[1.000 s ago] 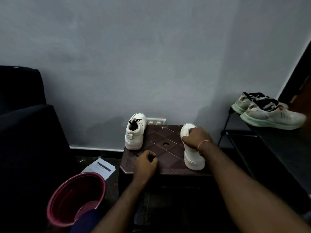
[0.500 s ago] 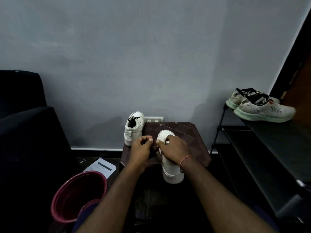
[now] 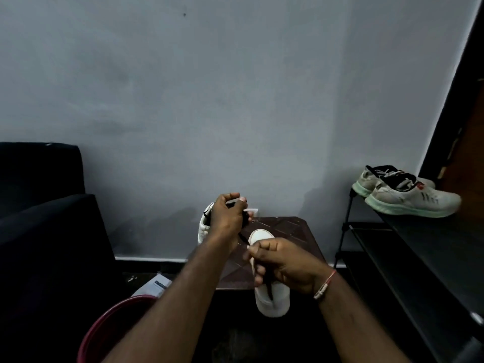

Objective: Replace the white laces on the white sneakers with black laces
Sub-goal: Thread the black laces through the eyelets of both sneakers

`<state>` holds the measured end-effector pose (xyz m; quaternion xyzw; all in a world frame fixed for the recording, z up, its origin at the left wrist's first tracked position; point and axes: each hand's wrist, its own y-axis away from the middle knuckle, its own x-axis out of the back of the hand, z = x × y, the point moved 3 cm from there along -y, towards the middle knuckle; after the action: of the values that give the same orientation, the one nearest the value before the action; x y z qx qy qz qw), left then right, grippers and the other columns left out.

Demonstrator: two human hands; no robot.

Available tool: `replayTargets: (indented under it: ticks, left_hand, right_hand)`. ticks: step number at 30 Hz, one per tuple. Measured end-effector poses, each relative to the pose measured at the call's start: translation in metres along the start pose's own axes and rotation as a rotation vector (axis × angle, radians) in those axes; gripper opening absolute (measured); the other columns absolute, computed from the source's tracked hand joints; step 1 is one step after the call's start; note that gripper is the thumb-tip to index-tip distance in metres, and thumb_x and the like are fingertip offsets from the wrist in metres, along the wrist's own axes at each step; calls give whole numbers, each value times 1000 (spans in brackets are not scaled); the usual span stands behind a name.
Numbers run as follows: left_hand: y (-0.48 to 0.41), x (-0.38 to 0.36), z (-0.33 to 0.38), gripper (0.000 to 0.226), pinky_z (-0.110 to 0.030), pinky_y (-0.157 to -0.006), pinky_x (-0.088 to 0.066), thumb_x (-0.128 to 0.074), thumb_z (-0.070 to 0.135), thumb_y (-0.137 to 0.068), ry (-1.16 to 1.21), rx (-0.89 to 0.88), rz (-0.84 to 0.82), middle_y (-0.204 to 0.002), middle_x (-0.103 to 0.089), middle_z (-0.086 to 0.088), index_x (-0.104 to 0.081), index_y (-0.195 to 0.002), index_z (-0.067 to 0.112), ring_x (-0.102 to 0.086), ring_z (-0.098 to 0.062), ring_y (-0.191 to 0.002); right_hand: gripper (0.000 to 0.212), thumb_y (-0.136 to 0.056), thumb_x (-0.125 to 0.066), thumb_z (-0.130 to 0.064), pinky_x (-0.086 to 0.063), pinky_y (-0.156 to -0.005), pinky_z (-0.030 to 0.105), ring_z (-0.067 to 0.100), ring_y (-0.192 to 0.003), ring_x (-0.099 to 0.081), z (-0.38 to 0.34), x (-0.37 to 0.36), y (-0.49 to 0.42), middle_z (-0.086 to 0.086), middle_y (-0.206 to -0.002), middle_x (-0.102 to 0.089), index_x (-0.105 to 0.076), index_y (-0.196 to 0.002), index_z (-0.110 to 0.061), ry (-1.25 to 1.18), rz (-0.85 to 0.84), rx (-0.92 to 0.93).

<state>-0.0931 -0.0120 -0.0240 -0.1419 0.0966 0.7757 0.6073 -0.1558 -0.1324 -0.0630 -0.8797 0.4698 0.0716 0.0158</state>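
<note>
A white sneaker [image 3: 272,299] lies on the near edge of a dark brown stool [image 3: 288,231], its heel hanging off toward me. My right hand [image 3: 282,263] rests over its top and pinches a black lace [image 3: 243,238]. That lace runs up to my left hand [image 3: 227,218], which is raised above the stool and grips the bunched lace. A second white sneaker [image 3: 203,226] with black lacing stands at the stool's far left corner, mostly hidden behind my left hand.
A dark sofa [image 3: 47,231] fills the left. A maroon plastic tub [image 3: 110,328] and a sheet of paper [image 3: 154,285] lie on the floor at lower left. A black shoe rack [image 3: 419,258] at right carries two grey-green running shoes [image 3: 408,197]. A wall socket sits behind the stool.
My right hand dragged the sneaker from the stool's right side to its near edge. My left hand picked up the black lace and rose, drawing the lace out between both hands.
</note>
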Motion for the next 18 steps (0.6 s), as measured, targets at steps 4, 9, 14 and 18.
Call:
replayTargets:
  ticks: [4, 9, 14, 18]
  left_hand:
    - [4, -11, -28, 24, -26, -51, -48, -55, 11, -95, -165, 65, -20, -95, -59, -17, -48, -117, 10, -56, -19, -59]
    - [17, -58, -21, 59, -29, -70, -54, -60, 29, -94, -139, 71, -389, -110, -59, -13, -29, -143, 16, -67, -18, -77]
    - [12, -67, -18, 48, -30, -99, -46, -63, 23, -91, -770, -247, -545, -137, -50, -11, -48, -136, 16, -51, -17, -120]
    - [27, -71, -26, 37, -23, -78, -52, -49, -13, -82, -694, -288, -782, -98, -71, -15, -66, -110, 5, -65, -13, -84]
  right_hand:
    - [29, -100, -48, -29, -27, -35, 14, 6, -34, -29, -16, 23, 10, 0, -50, -35, -58, -81, -10, 26, 494, 113]
    - [33, -100, -49, -29, -22, -35, 14, 3, -31, -27, -47, 57, 27, 0, -45, -39, -60, -76, -11, 165, 845, 285]
    - [40, -95, -57, -35, -32, -42, 17, -1, -37, -41, -58, 75, 37, -8, -46, -50, -68, -73, -4, 678, 785, 112]
    - [41, -93, -60, -37, -31, -44, 19, 8, -43, -42, -62, 82, 33, 5, -58, -52, -66, -71, -4, 852, 618, -31]
